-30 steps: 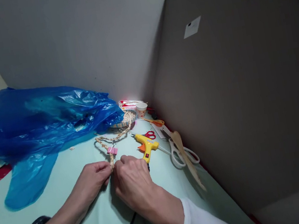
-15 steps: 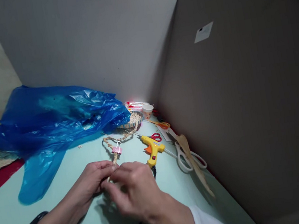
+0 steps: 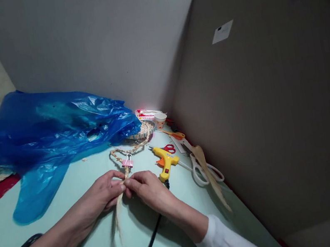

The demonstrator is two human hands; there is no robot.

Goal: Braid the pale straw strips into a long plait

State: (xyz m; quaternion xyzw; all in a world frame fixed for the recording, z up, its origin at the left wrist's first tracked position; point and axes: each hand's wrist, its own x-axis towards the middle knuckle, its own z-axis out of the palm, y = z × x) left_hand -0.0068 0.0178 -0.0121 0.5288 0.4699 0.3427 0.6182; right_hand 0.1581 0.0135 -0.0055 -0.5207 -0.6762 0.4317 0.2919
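A braided straw cord (image 3: 115, 154) runs from the woven round basket toward me. A pink binder clip (image 3: 127, 162) grips it just beyond my fingers. My left hand (image 3: 109, 188) pinches the cord below the clip. From the right, my right hand (image 3: 146, 188) pinches the same spot, fingertips close to the left ones. Loose straw strands (image 3: 119, 215) hang from between the hands toward the front of the table. The exact crossing of the strands is hidden by the fingertips.
A yellow glue gun (image 3: 166, 161) with a black cable lies right of my hands. Beyond are red scissors (image 3: 169, 149), white-handled scissors (image 3: 199, 171), a pale fibre strip (image 3: 215, 186), a paper cup (image 3: 160, 120) and the woven basket (image 3: 144, 132). A blue plastic bag (image 3: 48, 126) fills the back left.
My right hand has drawn back right and turned, its fingertips now pinching at the cord beside the left hand's. The loose strands now show below the hands. The view has shifted slightly.
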